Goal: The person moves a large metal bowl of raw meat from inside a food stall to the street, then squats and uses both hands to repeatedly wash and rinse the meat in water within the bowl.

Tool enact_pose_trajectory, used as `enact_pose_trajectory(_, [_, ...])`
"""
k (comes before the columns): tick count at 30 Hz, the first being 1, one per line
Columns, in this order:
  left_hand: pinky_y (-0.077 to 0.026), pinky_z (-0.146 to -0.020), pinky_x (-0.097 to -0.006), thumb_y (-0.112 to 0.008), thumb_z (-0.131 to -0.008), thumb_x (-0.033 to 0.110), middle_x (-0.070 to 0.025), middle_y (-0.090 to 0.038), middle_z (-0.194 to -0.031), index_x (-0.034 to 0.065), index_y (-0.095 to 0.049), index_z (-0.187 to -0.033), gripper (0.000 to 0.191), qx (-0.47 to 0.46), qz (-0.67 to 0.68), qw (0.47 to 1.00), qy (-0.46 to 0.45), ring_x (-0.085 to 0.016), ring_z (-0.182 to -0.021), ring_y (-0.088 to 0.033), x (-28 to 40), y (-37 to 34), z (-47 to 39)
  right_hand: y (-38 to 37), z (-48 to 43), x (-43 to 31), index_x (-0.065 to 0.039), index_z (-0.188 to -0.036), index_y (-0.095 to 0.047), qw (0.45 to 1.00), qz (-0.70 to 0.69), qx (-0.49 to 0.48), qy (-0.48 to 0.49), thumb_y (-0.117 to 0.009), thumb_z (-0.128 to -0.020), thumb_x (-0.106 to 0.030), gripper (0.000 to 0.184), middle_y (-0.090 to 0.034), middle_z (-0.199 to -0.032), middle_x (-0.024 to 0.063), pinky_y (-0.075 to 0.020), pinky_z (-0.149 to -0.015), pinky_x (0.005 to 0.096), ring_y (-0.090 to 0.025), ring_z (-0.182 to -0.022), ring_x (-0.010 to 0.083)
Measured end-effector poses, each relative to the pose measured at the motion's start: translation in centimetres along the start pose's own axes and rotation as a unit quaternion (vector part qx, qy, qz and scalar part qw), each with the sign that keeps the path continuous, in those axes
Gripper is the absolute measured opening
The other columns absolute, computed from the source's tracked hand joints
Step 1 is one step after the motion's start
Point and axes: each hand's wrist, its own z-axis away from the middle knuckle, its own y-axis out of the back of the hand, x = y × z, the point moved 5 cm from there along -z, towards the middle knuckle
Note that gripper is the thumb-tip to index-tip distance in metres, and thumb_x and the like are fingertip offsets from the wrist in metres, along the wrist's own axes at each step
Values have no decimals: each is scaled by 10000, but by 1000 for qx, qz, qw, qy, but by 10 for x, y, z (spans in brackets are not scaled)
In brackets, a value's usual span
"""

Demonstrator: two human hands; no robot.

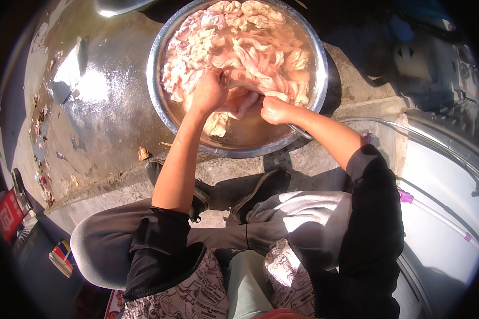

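Note:
A large round metal basin (pixel 156 89) stands before me, holding murky brownish water and a heap of pale, frilled, wet pieces that look like animal intestines (pixel 259 60). My left hand (pixel 209 92) is closed in a fist over the middle of the heap, gripping part of a pale strand (pixel 249 84). This strand stretches across to my right hand (pixel 276 111), which pinches its other end near the basin's right side. Below the strand hangs a loose fold, touching the water. The fingertips of both hands are partly hidden by the fists.
Wet concrete ground (pixel 103 131) bears dry leaves and scraps on the left. My shoes (pixel 263 191) are close below the basin. At right lie a white-and-purple pole (pixel 439 217) and a curved hose (pixel 423 139). Another metal vessel (pixel 121 4) shows at the top edge.

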Motion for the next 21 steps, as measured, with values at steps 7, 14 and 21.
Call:
enact_pose_trajectory(7, [-469,-609,-327,-560,-1048,217,-67,-628,-745,-27,-628,-1024,254,73,233,967,77,-153,-654,-572,-2,36,-8,4,0,-1,35,-1102,-686,990,-139,-7,21,-502,-885,-46,296,-690,-1121,255,-541,-799,450,-673,-1058,353])
enact_pose_trajectory(14, [-500,-697,-273,-544,-1051,137,-104,-677,-949,-10,-499,-1347,334,0,450,893,-12,-121,-772,-598,62,42,-28,-5,-6,-1,25,-1181,-617,995,54,21,86,-525,-957,-109,277,-655,-1162,235,-522,-826,462,-643,-1072,357])
enact_pose_trajectory(21, [-545,-910,-297,-545,-1028,84,-168,-698,-1128,-9,-496,-1416,402,8,353,935,28,-190,-1001,-678,22,29,-33,-14,-1,17,44,-1106,-615,999,40,-31,-10,-543,-959,-157,259,-653,-1121,260,-522,-830,469,-647,-1053,381])
